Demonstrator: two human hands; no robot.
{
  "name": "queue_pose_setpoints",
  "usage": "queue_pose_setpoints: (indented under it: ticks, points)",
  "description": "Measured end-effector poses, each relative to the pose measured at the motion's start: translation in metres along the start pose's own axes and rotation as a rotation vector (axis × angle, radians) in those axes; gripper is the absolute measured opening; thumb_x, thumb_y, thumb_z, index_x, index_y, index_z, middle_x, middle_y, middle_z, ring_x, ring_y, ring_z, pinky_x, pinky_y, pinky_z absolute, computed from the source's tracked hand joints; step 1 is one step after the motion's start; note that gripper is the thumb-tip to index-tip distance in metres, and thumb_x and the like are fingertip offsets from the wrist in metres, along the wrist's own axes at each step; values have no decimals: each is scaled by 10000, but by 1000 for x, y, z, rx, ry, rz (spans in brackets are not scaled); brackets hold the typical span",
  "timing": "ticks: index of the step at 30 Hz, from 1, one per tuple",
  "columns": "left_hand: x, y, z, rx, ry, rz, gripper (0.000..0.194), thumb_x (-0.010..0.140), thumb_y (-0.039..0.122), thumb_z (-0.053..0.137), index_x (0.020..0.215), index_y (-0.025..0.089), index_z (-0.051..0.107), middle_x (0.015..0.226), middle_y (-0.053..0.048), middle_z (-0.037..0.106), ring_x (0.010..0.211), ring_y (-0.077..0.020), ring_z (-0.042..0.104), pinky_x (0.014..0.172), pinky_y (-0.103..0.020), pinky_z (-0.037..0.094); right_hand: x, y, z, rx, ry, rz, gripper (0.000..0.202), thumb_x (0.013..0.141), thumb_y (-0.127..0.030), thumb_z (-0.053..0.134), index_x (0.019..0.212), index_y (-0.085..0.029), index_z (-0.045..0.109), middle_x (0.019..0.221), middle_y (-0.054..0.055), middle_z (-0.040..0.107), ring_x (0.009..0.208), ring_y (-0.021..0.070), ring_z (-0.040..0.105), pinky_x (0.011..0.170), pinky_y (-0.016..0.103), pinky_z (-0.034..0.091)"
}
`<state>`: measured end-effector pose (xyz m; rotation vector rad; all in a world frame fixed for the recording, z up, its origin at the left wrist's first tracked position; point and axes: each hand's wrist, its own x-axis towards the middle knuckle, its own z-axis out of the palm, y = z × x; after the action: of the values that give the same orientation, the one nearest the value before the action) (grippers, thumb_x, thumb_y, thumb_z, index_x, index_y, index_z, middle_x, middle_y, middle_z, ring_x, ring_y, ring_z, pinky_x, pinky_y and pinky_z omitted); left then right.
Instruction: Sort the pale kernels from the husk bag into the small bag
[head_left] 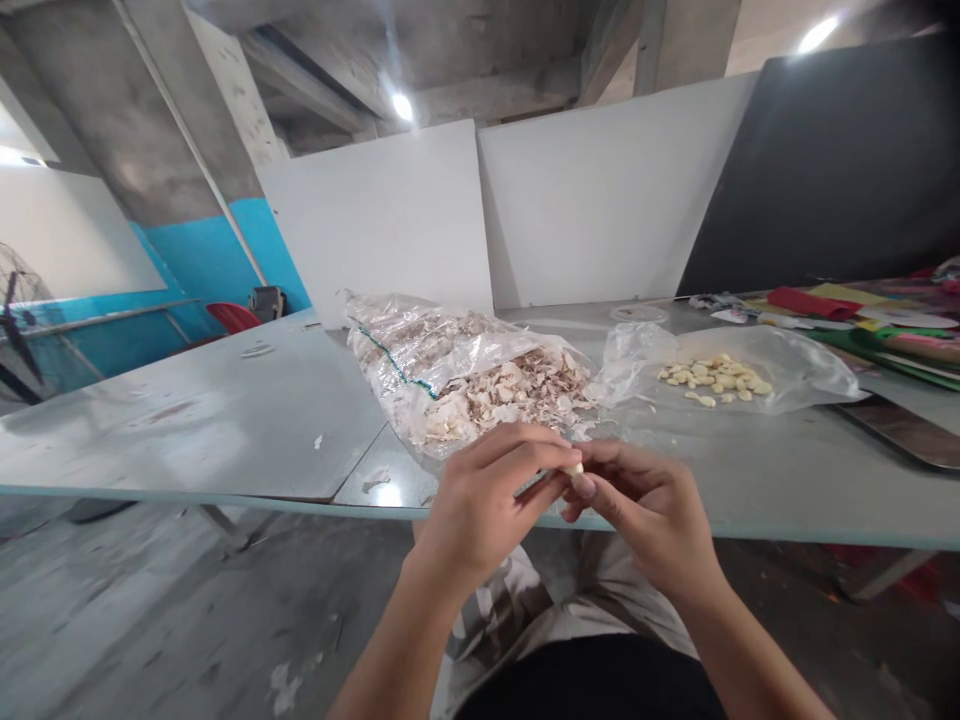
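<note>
**Garlic Clove [575, 469] Pinched at Gray Table's [255, 420] Edge**

From the head camera, we see the left hand [484, 495] and right hand [649, 510] meeting, fingertips pinching the clove over the table's near edge. Papery skins [517, 390] fill a clear plastic bag [397, 365] beyond; peeled cloves [724, 377] lie rightward on translucent plastic [814, 372]. White panels [375, 215], a blue-painted wall [187, 245] and lit lamps [403, 106] back the scene.
</note>
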<state>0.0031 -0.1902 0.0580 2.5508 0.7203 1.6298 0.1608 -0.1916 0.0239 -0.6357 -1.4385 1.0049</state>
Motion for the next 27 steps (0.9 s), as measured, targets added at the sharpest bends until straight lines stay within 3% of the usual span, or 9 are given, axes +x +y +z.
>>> queue_pose_setpoints:
  ticks: [8, 15, 20, 24, 27]
  points:
    - [-6, 6, 7, -281, 75, -138, 186, 714, 204, 646, 898, 227, 658, 874, -56, 598, 731, -128, 581, 611, -243, 508, -16, -7, 0, 307, -82, 120, 255, 745, -299, 632, 982, -211, 667, 703, 41, 624, 580, 138, 568, 490, 288, 526]
    - [-11, 11, 14, -452, 102, -209, 184, 679, 205, 679, 858, 209, 638, 879, -57, 572, 679, -108, 558, 575, -227, 493, -26, -10, 0, 407, -120, 133, 248, 780, -249, 594, 1019, -249, 658, 728, 31, 623, 619, 130, 572, 498, 267, 526]
    - [-13, 11, 19, -548, 129, -210, 218, 648, 192, 705, 856, 178, 640, 935, -72, 566, 752, -125, 566, 574, -209, 487, -29, -11, -2, 350, -116, 68, 239, 784, -251, 590, 1010, -230, 664, 828, 44, 632, 631, 113, 571, 505, 250, 525]
    - [-14, 12, 21, -563, 136, -226, 185, 643, 169, 707, 818, 170, 648, 907, -72, 621, 777, -143, 594, 619, -226, 499, -29, -16, -3, 167, -125, 48, 241, 809, -258, 558, 1023, -214, 658, 781, 38, 634, 596, 104, 574, 517, 242, 521]
    - [-16, 16, 22, -527, 163, -302, 163, 667, 154, 685, 823, 162, 638, 895, -80, 660, 812, -165, 618, 661, -247, 512, -30, -20, -2, -79, 13, -23, 234, 801, -245, 561, 1010, -187, 648, 778, 46, 636, 616, 110, 583, 543, 233, 521]
